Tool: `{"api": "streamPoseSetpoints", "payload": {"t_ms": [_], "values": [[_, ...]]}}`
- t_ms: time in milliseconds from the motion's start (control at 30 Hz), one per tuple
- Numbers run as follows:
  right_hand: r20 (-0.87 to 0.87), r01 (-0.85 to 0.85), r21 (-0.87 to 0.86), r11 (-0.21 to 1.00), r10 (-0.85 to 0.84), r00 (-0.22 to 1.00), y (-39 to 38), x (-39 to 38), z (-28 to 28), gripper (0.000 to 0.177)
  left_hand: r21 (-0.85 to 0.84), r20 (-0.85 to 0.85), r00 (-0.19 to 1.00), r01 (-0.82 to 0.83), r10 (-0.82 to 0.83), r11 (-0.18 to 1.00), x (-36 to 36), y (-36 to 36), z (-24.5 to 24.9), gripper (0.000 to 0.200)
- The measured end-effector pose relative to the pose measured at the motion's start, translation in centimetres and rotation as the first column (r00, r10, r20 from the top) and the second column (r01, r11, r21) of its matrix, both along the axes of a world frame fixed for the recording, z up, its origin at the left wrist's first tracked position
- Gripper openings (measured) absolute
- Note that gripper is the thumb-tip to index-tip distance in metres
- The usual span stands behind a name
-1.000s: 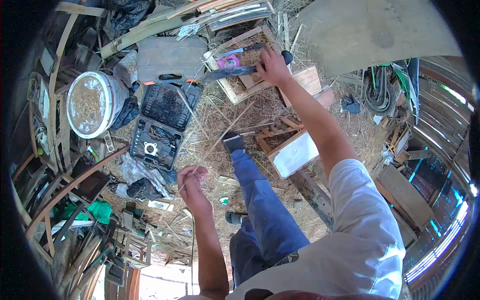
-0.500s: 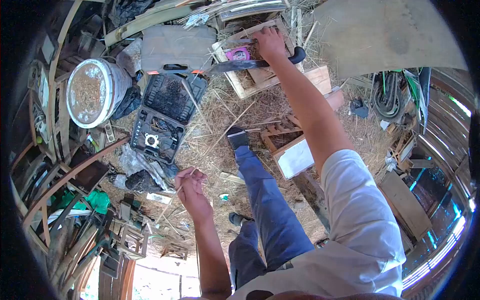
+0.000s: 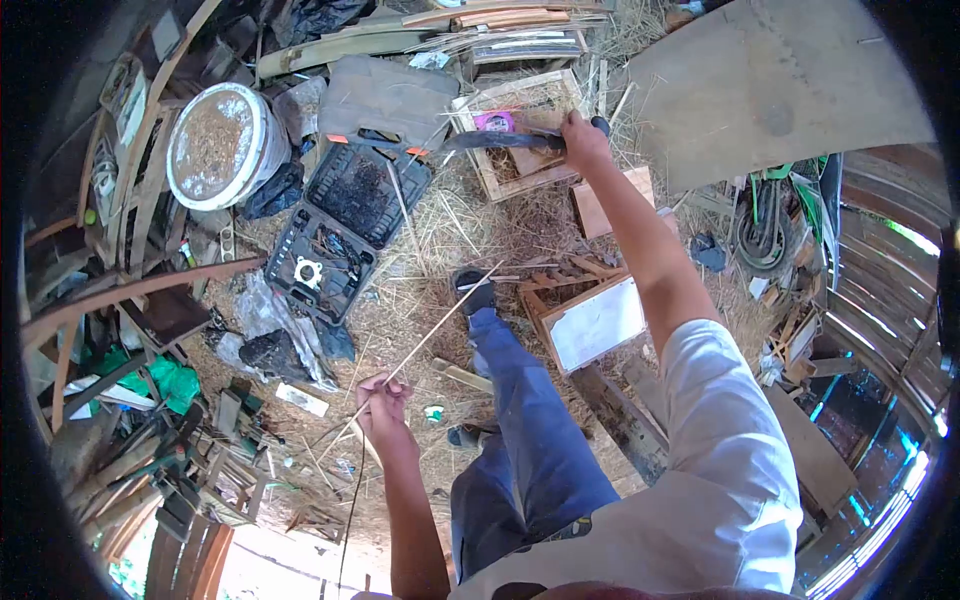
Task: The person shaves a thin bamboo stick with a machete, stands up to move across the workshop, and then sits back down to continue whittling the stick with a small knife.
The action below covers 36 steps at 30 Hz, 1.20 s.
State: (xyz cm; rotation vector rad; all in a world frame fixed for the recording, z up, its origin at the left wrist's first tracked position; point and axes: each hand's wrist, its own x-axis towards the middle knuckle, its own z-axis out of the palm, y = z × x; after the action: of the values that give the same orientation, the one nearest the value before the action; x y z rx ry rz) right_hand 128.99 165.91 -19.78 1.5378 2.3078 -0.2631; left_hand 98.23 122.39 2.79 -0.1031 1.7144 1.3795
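Observation:
My left hand (image 3: 385, 412) is closed around a thin wooden strip (image 3: 440, 330), which slants up to the right over the straw floor. My right hand (image 3: 586, 142) grips the handle of a machete (image 3: 500, 141) whose dark blade points left. Under the blade lies a shallow wooden frame (image 3: 482, 180); it holds a pink tape measure (image 3: 494, 122) and a piece of board. Fingers partly hide the machete's handle, with its black end showing beyond them.
An open tool case (image 3: 320, 270) lies left of centre, with a white bucket (image 3: 262, 150) beyond it. A white-topped wooden box (image 3: 600, 325) sits beside my leg. A large flat board (image 3: 750, 100) lies at upper right. Straw and wood scraps cover the floor (image 3: 450, 235).
My right hand has left the inside of the wooden frame and taken hold of the machete's handle. My left hand sits lower in view, with the strip now slanting up to the right.

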Motion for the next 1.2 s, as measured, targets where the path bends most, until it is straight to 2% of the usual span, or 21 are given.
{"api": "streamPoseSetpoints", "payload": {"t_ms": [100, 200, 267, 300, 367, 400, 433, 467, 533, 567, 667, 733, 767, 800, 867, 933, 1000, 1033, 1100, 1133, 1200], "values": [[0.094, -0.096, 0.038, 0.995, 0.092, 0.991, 0.0, 0.0, 0.5, 0.038, -0.035, 0.042, 0.996, -0.082, 0.084, 0.996, 0.2, -3.9, -0.6, 0.018], [-0.028, -0.154, 0.121, 0.981, 0.158, 0.987, -2.7, 0.2, 4.5, 0.021, -0.058, 0.073, 0.991, -0.108, 0.112, 0.993, -0.3, -8.7, 1.3, 0.018], [0.048, -0.229, 0.126, 0.965, 0.224, 0.973, -4.8, 1.2, 6.6, 0.031, -0.049, 0.071, 0.995, -0.07, 0.073, 0.996, -0.9, -12.1, 4.4, 0.018], [0.04, -0.246, 0.192, 0.95, 0.243, 0.969, -6.4, 2.6, 5.9, 0.029, -0.065, 0.08, 0.993, -0.079, 0.084, 0.995, -1.2, -13.9, 6.2, 0.017], [0.075, -0.202, 0.083, 0.976, 0.196, 0.978, -12.2, 1.3, 12.0, 0.027, -0.063, -0.021, 0.999, -0.038, 0.037, 0.997, -1.2, -18.9, 8.4, 0.017], [0.08, -0.26, 0.183, 0.948, 0.249, 0.965, -15.2, 1.8, 12.8, 0.033, -0.068, -0.08, 0.996, -0.039, 0.034, 0.997, -0.6, -21.9, 9.5, 0.017], [0.062, -0.235, 0.097, 0.967, 0.23, 0.971, -18.0, 1.8, 13.2, 0.036, -0.05, -0.161, 0.987, -0.008, 0.0, 0.999, 0.0, -24.6, 10.8, 0.015], [0.01, -0.25, 0.132, 0.959, 0.25, 0.968, -21.4, 1.9, 13.9, 0.033, -0.086, -0.22, 0.974, 0.029, -0.047, 0.996, 1.0, -27.5, 11.9, 0.016], [-0.139, -0.142, 0.005, 0.99, 0.141, 0.98, -29.1, -1.1, 20.2, 0.037, -0.187, -0.314, 0.937, 0.101, -0.157, 0.977, 3.1, -33.5, 14.6, 0.017], [-0.165, -0.178, -0.039, 0.983, 0.17, 0.972, -32.4, -2.4, 22.5, 0.04, -0.279, -0.239, 0.963, 0.059, -0.129, 0.958, 4.4, -34.7, 18.3, 0.014], [-0.273, -0.359, -0.137, 0.923, 0.313, 0.91, -43.0, -5.8, 28.3, 0.047, -0.214, -0.465, 0.862, 0.111, -0.201, 0.971, 8.3, -45.3, 18.3, 0.013], [-0.252, -0.438, -0.329, 0.837, 0.369, 0.894, -51.6, -11.2, 36.2, 0.051, -0.199, -0.652, 0.743, 0.025, -0.151, 0.98, 11.4, -53.4, 14.6, 0.015], [-0.275, -0.565, -0.318, 0.761, 0.497, 0.823, -55.4, -13.2, 37.4, 0.054, -0.2, -0.727, 0.673, -0.015, -0.139, 0.98, 13.3, -57.1, 14.5, 0.016], [-0.286, -0.645, -0.369, 0.669, 0.579, 0.764, -59.3, -15.6, 38.7, 0.056, -0.117, -0.652, 0.754, -0.204, 0.079, 0.972, 14.8, -60.1, 16.0, 0.017], [-0.304, -0.739, -0.454, 0.498, 0.693, 0.654, -67.3, -20.4, 41.0, 0.058, -0.012, -0.42, 0.755, -0.56, 0.504, 0.828, 16.0, -64.8, 19.2, 0.019], [-0.334, -0.79, -0.496, 0.36, 0.761, 0.556, -75.6, -24.3, 44.4, 0.058, -0.035, -0.507, 0.607, -0.725, 0.613, 0.688, 16.7, -70.2, 23.7, 0.025], [-0.391, -0.839, -0.492, 0.234, 0.801, 0.453, -83.5, -26.6, 47.2, 0.059, 0.015, -0.646, 0.451, -0.8, 0.617, 0.6, 18.3, -77.8, 22.4, 0.033], [-0.424, -0.86, -0.476, 0.184, 0.809, 0.407, -86.8, -27.5, 47.4, 0.061, 0.084, -0.582, 0.361, -0.865, 0.729, 0.495, 19.0, -80.3, 23.4, 0.034], [-0.506, -0.866, -0.481, 0.137, 0.763, 0.402, -92.1, -28.9, 47.0, 0.064, 0.191, -0.426, 0.156, -0.947, 0.891, 0.257, 20.2, -84.3, 25.6, 0.037], [-0.541, -0.863, -0.492, 0.115, 0.736, 0.406, -94.5, -29.5, 46.2, 0.066, 0.224, -0.446, 0.088, -0.953, 0.891, 0.206, 20.4, -85.6, 26.9, 0.036], [-0.586, -0.84, -0.523, 0.146, 0.653, 0.479, -98.7, -31.3, 43.2, 0.053, 0.27, -0.488, -0.038, -0.957, 0.872, 0.109, 20.8, -87.6, 29.6, 0.036]]}}
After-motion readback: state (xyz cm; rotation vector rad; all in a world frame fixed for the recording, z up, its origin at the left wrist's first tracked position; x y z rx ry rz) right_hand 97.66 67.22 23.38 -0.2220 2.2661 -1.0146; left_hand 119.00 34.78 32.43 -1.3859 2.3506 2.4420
